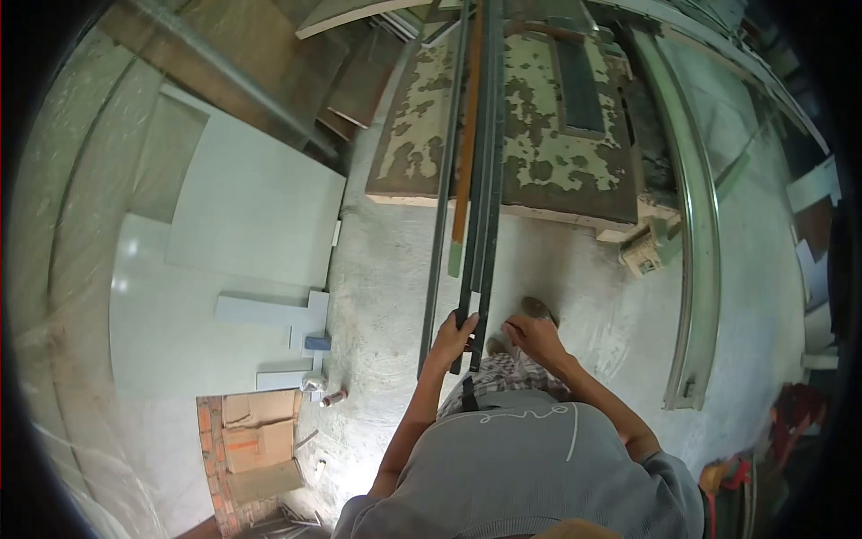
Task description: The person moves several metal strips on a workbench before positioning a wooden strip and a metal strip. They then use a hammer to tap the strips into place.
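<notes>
Several long, narrow bars run from the mottled bench toward my body. My left hand (453, 340) is closed around the near end of the dark bars (489, 225), with the thumb on top. Just left of them lie an orange-brown strip (466, 153) with a green end and a thin grey bar (436, 269). My right hand (536, 338) hovers to the right of the bar ends, apart from them. Its fingers are curled into a pinch, and I cannot make out anything between them.
The bench (566, 171) has a worn, patchy top with a dark flat slab (579, 90) on it. Pale panels (251, 189) lie at left above cardboard (260, 449). A long metal channel (696, 234) stretches along the right, near a small box (641, 256).
</notes>
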A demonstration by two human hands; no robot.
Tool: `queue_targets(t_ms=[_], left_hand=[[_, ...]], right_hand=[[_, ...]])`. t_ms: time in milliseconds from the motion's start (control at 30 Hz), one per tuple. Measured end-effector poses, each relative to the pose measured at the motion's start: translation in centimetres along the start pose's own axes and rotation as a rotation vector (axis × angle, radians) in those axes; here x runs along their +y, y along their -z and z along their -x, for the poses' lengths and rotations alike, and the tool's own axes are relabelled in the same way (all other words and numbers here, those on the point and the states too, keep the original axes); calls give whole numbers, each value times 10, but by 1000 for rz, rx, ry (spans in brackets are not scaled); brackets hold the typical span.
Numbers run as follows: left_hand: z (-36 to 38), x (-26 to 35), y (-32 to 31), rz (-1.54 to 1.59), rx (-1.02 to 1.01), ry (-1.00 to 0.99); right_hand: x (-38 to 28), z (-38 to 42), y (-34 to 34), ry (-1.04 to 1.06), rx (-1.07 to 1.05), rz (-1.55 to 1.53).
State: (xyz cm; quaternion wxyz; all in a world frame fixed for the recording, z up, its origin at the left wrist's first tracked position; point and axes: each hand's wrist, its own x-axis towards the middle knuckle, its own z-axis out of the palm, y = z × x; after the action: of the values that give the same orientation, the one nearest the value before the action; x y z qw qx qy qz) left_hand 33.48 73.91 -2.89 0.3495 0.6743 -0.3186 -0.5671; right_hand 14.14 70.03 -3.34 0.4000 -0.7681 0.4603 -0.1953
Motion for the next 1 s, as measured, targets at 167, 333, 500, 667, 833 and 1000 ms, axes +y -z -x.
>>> queue_targets(t_ms=[167, 333, 500, 667, 833, 1000], left_hand=[[-5, -5, 2, -53, 8, 20], [-2, 2, 6, -26, -46, 20], [2, 13, 22, 81, -66, 45], [1, 11, 34, 73, -71, 58], [7, 19, 40, 135, -10, 101], [-2, 11, 40, 63, -51, 145]], right_hand=[[-1, -7, -2, 11, -22, 10], [0, -6, -1, 5, -86, -23], [-1, -9, 2, 24, -68, -11], [-9, -9, 10, 2, -78, -30], [4, -23, 13, -21, -206, 13], [7, -55, 30, 22, -151, 40]])
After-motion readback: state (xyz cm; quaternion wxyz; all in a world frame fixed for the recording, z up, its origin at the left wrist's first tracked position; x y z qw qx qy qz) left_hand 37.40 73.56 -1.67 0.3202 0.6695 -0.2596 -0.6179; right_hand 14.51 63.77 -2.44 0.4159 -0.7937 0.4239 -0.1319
